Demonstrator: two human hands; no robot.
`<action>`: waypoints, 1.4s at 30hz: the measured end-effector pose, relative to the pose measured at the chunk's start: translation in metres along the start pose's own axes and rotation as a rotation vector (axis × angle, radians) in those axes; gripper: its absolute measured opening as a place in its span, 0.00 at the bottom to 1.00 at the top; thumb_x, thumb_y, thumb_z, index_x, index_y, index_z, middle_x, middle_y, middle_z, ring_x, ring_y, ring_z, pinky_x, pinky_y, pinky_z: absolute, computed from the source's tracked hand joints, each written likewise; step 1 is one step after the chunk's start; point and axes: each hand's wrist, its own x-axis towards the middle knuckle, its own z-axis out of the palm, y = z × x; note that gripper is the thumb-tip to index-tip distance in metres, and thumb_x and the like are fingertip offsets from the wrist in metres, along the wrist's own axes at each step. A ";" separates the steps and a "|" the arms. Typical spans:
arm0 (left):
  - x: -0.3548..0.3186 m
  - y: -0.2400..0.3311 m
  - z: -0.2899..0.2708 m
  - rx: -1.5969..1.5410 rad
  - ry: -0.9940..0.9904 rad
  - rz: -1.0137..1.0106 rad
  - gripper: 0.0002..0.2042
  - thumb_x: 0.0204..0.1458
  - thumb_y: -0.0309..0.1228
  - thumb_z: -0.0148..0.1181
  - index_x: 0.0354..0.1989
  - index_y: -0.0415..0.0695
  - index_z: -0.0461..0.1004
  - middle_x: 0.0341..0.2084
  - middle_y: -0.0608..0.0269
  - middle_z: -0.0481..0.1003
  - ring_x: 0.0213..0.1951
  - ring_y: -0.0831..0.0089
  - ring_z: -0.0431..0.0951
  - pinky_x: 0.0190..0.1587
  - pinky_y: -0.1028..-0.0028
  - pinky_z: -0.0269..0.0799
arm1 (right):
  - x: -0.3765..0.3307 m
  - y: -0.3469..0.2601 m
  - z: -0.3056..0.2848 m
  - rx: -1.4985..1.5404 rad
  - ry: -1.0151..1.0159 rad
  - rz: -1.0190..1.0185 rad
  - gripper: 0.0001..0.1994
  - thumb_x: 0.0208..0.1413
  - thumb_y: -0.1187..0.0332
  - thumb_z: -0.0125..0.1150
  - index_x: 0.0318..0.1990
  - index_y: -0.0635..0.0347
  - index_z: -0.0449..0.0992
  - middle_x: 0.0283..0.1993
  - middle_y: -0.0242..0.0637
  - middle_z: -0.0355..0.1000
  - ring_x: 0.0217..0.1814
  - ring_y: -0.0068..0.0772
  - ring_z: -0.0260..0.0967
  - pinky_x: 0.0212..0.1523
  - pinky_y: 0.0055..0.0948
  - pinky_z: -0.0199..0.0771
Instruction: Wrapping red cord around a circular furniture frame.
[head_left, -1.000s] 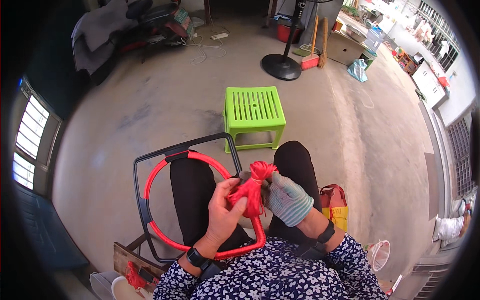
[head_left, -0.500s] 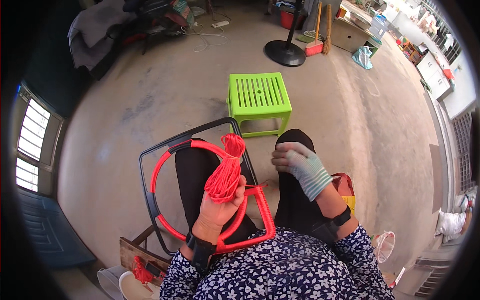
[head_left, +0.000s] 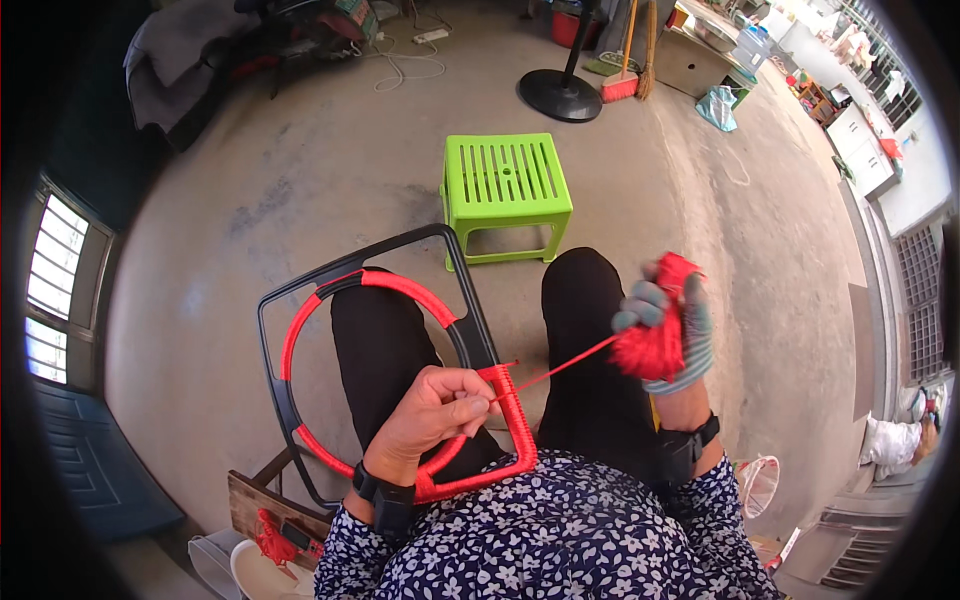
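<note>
While the black frame [head_left: 372,268] with its red-wrapped ring [head_left: 300,330] rests across the person's lap, the bare left hand [head_left: 432,415] pinches the frame's wrapped corner. The gloved right hand [head_left: 668,325], right of the frame, is clenched around a bundle of red cord [head_left: 655,345]; one taut strand [head_left: 560,368] runs back to that corner. Beyond the frame stands a green plastic stool [head_left: 505,185].

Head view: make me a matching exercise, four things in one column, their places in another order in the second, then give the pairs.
Things:
1. green stool
2. bundle of red cord
3. black frame
4. broom

Places:
A. across the person's lap, pinched by the bare left hand
B. on the floor just past the knees
C. far off, beside the fan base
D. in the gloved right hand

Pairs: 1-B, 2-D, 3-A, 4-C
</note>
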 end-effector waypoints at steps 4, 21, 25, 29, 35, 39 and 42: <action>0.000 0.000 0.001 0.025 0.021 0.008 0.08 0.52 0.29 0.60 0.30 0.35 0.75 0.17 0.66 0.72 0.15 0.84 0.68 0.16 0.85 0.54 | -0.016 -0.028 -0.012 -0.137 0.000 -0.186 0.12 0.61 0.60 0.55 0.42 0.59 0.71 0.28 0.27 0.64 0.30 0.24 0.64 0.43 0.33 0.71; 0.005 0.001 0.017 0.348 0.106 -0.132 0.02 0.50 0.21 0.61 0.29 0.37 0.75 0.23 0.70 0.75 0.25 0.85 0.74 0.29 0.84 0.69 | -0.024 0.047 0.017 -1.761 -0.215 0.117 0.12 0.45 0.71 0.67 0.39 0.60 0.76 0.31 0.44 0.74 0.33 0.44 0.76 0.34 0.32 0.75; 0.006 -0.003 0.017 0.311 0.113 -0.106 0.02 0.51 0.21 0.61 0.29 0.37 0.75 0.23 0.70 0.75 0.25 0.85 0.74 0.29 0.84 0.70 | -0.020 0.056 0.020 -1.920 -0.267 -0.029 0.12 0.45 0.71 0.69 0.38 0.61 0.77 0.31 0.40 0.76 0.29 0.33 0.75 0.34 0.27 0.76; 0.005 -0.006 0.014 0.273 0.116 -0.089 0.02 0.52 0.22 0.60 0.29 0.37 0.75 0.23 0.69 0.75 0.25 0.84 0.74 0.30 0.84 0.70 | -0.015 0.066 0.028 -1.787 -0.352 0.098 0.11 0.46 0.72 0.65 0.39 0.60 0.77 0.31 0.46 0.75 0.33 0.48 0.75 0.34 0.33 0.75; 0.009 -0.009 0.019 0.256 0.573 0.247 0.02 0.53 0.21 0.58 0.30 0.38 0.73 0.19 0.72 0.71 0.19 0.87 0.67 0.24 0.85 0.64 | -0.003 0.057 0.011 -1.807 -0.235 0.175 0.11 0.48 0.66 0.68 0.36 0.61 0.78 0.25 0.44 0.73 0.24 0.31 0.70 0.31 0.29 0.73; 0.023 -0.028 0.005 0.269 0.851 0.467 0.05 0.54 0.22 0.58 0.38 0.40 0.71 0.25 0.68 0.72 0.21 0.86 0.67 0.22 0.84 0.62 | 0.013 0.057 0.008 -1.991 -0.076 0.147 0.12 0.48 0.69 0.68 0.39 0.65 0.76 0.28 0.35 0.74 0.30 0.21 0.71 0.36 0.24 0.74; 0.026 -0.032 0.012 0.282 0.890 0.486 0.07 0.54 0.22 0.58 0.41 0.41 0.70 0.27 0.67 0.72 0.22 0.85 0.68 0.21 0.84 0.63 | 0.017 0.059 0.005 -1.597 0.183 0.402 0.14 0.48 0.71 0.68 0.41 0.65 0.74 0.29 0.32 0.74 0.32 0.20 0.70 0.37 0.23 0.73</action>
